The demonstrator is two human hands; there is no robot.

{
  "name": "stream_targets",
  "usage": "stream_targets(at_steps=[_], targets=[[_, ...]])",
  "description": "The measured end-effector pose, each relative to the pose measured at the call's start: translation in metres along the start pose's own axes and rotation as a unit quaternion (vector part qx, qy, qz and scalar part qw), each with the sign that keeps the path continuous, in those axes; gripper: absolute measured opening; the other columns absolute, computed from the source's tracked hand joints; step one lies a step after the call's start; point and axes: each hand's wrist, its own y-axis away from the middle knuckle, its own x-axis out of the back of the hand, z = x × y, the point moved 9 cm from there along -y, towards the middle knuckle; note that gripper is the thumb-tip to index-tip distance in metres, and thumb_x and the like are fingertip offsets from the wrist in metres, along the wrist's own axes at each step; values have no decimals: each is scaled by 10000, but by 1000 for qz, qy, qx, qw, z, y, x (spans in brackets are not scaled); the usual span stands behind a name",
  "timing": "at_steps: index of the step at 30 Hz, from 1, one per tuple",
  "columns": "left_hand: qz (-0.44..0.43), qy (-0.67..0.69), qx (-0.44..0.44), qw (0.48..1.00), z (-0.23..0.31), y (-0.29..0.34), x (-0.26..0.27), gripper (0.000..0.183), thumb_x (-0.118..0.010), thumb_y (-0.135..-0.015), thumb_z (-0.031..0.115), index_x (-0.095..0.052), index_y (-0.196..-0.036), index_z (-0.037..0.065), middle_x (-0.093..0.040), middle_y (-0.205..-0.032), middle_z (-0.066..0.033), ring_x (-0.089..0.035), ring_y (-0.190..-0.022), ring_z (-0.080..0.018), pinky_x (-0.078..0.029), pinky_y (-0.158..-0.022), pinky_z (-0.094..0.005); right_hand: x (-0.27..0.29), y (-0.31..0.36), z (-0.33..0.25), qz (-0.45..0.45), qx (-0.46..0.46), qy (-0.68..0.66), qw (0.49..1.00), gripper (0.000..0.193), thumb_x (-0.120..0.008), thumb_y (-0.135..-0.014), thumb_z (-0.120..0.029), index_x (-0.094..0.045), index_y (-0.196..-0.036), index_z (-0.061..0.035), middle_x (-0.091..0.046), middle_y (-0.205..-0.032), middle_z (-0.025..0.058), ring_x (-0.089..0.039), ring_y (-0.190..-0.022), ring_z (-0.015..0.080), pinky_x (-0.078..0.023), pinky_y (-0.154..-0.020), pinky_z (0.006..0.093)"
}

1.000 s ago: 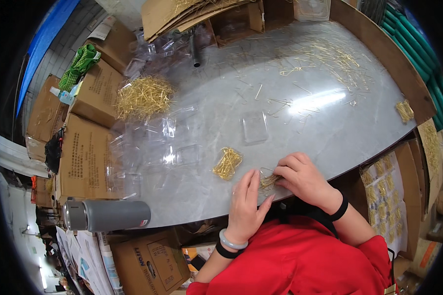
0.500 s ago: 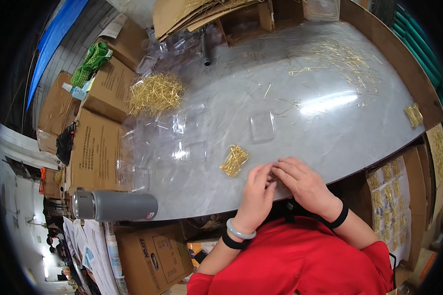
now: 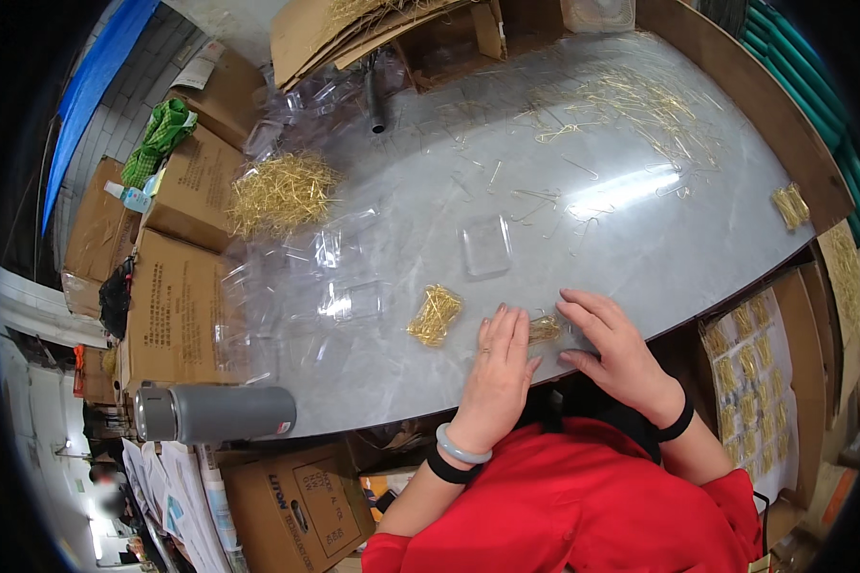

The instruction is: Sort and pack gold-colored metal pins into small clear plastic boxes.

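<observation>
A small bundle of gold wire hooks (image 3: 544, 329) lies on the grey table between my hands, near the front edge; whether a clear plastic box surrounds it is hard to make out. My left hand (image 3: 502, 358) lies flat with its fingers stretched, its fingertips against the bundle's left side. On the right, my right hand (image 3: 613, 349) is open, thumb and fingers spread around the bundle's other end. Left of my left hand sits another gold hook bundle (image 3: 435, 315). A clear plastic box (image 3: 485, 246) rests farther back.
Several clear boxes (image 3: 354, 298) and a gold wire pile (image 3: 282, 194) cover the table's left. Loose hooks (image 3: 640, 105) are scattered at the back right. A grey bottle (image 3: 229, 413) lies at the left edge; a carton of packed bundles (image 3: 750, 382) stands at the right.
My hands have moved apart, the right one shifting right and its fingers spreading. The gold bundle between them now shows. The whole view has shifted slightly.
</observation>
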Motion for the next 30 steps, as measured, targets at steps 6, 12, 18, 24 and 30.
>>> stream_targets(at_steps=[6,12,18,24,30], targets=[[6,-14,-19,1000,6,-3,-14,563,-548,-923,-30,-391,-1455,-120,-416,-1470,-289,-400,-1405,-471,-343,-1178,-532,-32,6,-19,33,-7,-18,999,633,-555,-837,122,-365,-1441,99,-367,-1506,323,-385,-1398,505,-364,-1169,491],[13,0,-2,1000,3,-1,-10,556,-513,-912,-33,-399,-1448,-133,-402,-1488,-280,-393,-1413,-469,-340,-1187,-533,-26,-3,-20,60,10,-2,998,566,-600,-860,73,-447,-1405,84,-452,-1472,272,-448,-1369,465,-392,-1150,502],[37,-25,-6,999,3,2,-11,558,-521,-907,-40,-401,-1442,-147,-377,-1522,-293,-427,-1384,-481,-397,-1153,-510,-36,0,-27,58,72,182,979,435,-618,-858,-21,-596,-1285,55,-612,-1331,218,-574,-1273,392,-452,-1111,501],[68,26,40,997,1,2,-2,585,-521,-913,-48,-367,-1468,-143,-349,-1547,-324,-433,-1374,-502,-423,-1134,-481,-39,0,-28,60,78,213,972,386,-604,-858,-34,-634,-1235,41,-635,-1317,186,-595,-1265,357,-461,-1104,494],[146,-15,76,986,-20,39,54,359,-563,-1021,53,-498,-1343,-92,-605,-1248,-250,-691,-1021,-330,-576,-861,-365,-41,-1,-25,51,77,223,970,368,-612,-849,-28,-644,-1211,28,-646,-1307,165,-598,-1267,339,-464,-1106,477]])
